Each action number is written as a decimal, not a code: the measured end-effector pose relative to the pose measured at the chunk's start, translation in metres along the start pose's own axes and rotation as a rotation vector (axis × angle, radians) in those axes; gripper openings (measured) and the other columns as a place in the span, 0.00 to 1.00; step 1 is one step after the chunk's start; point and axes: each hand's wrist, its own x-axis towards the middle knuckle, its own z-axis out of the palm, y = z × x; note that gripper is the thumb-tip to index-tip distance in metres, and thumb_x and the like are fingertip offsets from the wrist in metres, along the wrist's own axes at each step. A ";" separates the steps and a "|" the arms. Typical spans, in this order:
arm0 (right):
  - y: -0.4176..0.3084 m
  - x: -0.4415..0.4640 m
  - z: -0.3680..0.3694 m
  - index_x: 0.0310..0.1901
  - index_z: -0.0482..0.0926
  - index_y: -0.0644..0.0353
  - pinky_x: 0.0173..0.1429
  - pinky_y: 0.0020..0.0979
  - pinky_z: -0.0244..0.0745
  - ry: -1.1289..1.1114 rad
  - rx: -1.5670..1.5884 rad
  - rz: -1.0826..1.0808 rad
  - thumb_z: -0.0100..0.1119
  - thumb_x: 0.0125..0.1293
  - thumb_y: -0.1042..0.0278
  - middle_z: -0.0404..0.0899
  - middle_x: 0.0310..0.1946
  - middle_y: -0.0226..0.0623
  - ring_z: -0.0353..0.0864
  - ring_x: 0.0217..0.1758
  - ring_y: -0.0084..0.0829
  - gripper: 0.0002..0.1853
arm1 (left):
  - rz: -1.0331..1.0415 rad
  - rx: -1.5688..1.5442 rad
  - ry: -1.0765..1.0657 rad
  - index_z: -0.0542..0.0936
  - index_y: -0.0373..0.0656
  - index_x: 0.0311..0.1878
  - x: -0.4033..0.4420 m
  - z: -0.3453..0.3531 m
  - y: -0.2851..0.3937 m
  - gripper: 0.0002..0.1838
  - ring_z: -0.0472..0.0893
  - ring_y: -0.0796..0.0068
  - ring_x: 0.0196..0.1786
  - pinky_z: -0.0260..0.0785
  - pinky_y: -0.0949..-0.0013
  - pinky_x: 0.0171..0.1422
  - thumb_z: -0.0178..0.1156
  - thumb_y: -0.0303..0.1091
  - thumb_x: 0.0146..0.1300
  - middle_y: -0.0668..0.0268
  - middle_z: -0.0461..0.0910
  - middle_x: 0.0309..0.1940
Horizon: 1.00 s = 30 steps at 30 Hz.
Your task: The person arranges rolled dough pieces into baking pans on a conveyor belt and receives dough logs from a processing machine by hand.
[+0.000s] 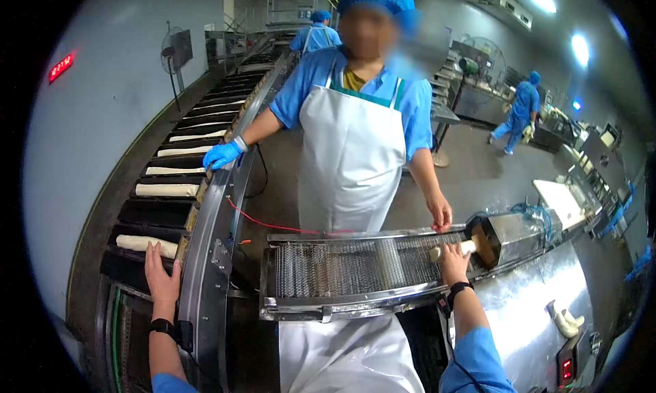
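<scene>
My left hand rests with outstretched fingers on the near end of a pale dough log, which lies in a black pan on the left conveyor. Over the mesh belt, my right hand curls around a dough roll by the mouth of a metal machine. Part of that roll is hidden behind my fingers. Across the belt stands a co-worker in a white apron. Their blue-gloved hand touches the conveyor rail, and their bare hand hovers near the roll.
Along the left conveyor run several black pans, many with dough logs. A steel rail borders them. Right of me is a steel table with small dough pieces and a red display. Two other workers stand farther back.
</scene>
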 end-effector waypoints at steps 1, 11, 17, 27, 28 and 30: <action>0.005 0.003 0.003 0.59 0.71 0.48 0.73 0.66 0.48 -0.008 -0.033 0.016 0.54 0.65 0.71 0.70 0.65 0.30 0.59 0.75 0.42 0.20 | -0.014 -0.024 0.011 0.62 0.39 0.71 0.001 0.000 0.002 0.34 0.58 0.46 0.73 0.52 0.51 0.76 0.61 0.35 0.63 0.48 0.56 0.73; -0.020 -0.008 -0.015 0.38 0.82 0.56 0.46 0.48 0.78 0.043 0.017 -0.200 0.70 0.45 0.65 0.76 0.42 0.49 0.78 0.46 0.50 0.16 | -0.173 -0.317 0.171 0.63 0.40 0.71 0.001 0.015 -0.015 0.34 0.58 0.47 0.73 0.54 0.51 0.74 0.60 0.43 0.66 0.47 0.57 0.72; -0.086 0.010 -0.160 0.45 0.78 0.64 0.45 0.36 0.77 -0.001 0.980 -0.361 0.69 0.49 0.72 0.81 0.37 0.38 0.82 0.40 0.36 0.19 | -0.270 -0.476 0.168 0.61 0.41 0.72 0.005 0.013 -0.015 0.33 0.58 0.48 0.74 0.54 0.52 0.74 0.58 0.43 0.68 0.49 0.58 0.72; -0.323 -0.077 -0.314 0.64 0.65 0.64 0.60 0.31 0.75 -0.766 1.917 -0.815 0.65 0.65 0.61 0.76 0.56 0.40 0.78 0.55 0.28 0.30 | -0.309 -0.779 0.509 0.45 0.46 0.77 0.011 0.020 -0.025 0.40 0.53 0.45 0.75 0.54 0.44 0.74 0.49 0.53 0.72 0.49 0.46 0.76; -0.338 -0.082 -0.312 0.71 0.58 0.64 0.65 0.32 0.71 -1.001 1.957 -0.897 0.65 0.65 0.61 0.72 0.63 0.42 0.75 0.60 0.28 0.37 | -0.334 -0.743 0.558 0.44 0.47 0.78 0.012 0.019 -0.025 0.40 0.53 0.45 0.76 0.55 0.43 0.73 0.48 0.55 0.72 0.49 0.44 0.76; -0.355 -0.085 -0.312 0.74 0.51 0.65 0.64 0.31 0.70 -1.014 1.936 -0.965 0.65 0.65 0.62 0.66 0.67 0.46 0.73 0.61 0.30 0.43 | -0.325 -0.772 0.595 0.45 0.46 0.78 0.014 0.030 -0.042 0.40 0.52 0.46 0.76 0.58 0.44 0.72 0.48 0.55 0.72 0.48 0.45 0.76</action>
